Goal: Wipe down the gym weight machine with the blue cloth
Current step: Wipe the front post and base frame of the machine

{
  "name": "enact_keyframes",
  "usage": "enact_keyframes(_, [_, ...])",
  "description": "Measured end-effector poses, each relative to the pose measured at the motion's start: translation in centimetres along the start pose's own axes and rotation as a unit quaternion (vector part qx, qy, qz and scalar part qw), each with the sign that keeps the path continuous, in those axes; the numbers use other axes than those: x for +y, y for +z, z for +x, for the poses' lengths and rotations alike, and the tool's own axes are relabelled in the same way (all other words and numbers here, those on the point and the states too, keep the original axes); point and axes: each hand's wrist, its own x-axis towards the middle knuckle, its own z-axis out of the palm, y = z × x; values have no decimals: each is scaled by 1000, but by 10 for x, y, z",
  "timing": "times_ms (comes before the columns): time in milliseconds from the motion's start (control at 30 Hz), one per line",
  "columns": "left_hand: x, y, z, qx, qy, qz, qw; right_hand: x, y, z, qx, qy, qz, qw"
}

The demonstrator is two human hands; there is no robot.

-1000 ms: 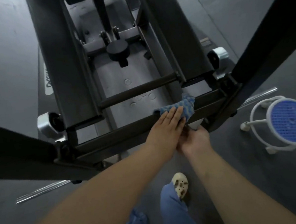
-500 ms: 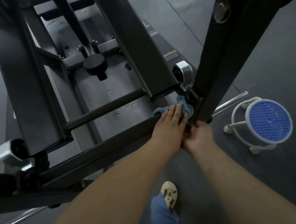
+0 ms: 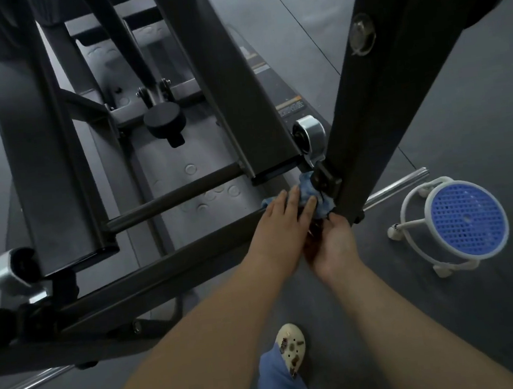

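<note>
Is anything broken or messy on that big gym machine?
Nothing stands out. The blue cloth is bunched where the crossbar meets the slanted beam, under the left hand. No spills or damage show.

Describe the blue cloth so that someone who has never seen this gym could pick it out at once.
Start at the thick black post slanting down on the right of the weight machine, and follow it to where it meets the low crossbar. The blue cloth is bunched in that corner under the left hand. It is the only soft, crumpled thing among hard black metal.

Blue cloth, black machine frame, blue perforated stool (white legs).
</note>
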Motion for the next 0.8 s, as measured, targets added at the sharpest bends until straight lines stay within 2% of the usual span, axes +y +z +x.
enact_keyframes(367, [-41, 29, -70, 12, -64, 1, 998, 75, 31, -38, 8, 78, -43, 996])
enact_keyframes(633, [-82, 50, -121, 28, -82, 15, 996, 131, 55, -58, 21, 98, -79, 992])
enact_keyframes(800, [-114, 71, -166, 42, -95, 7, 995, 175, 75, -81, 13, 148, -88, 985])
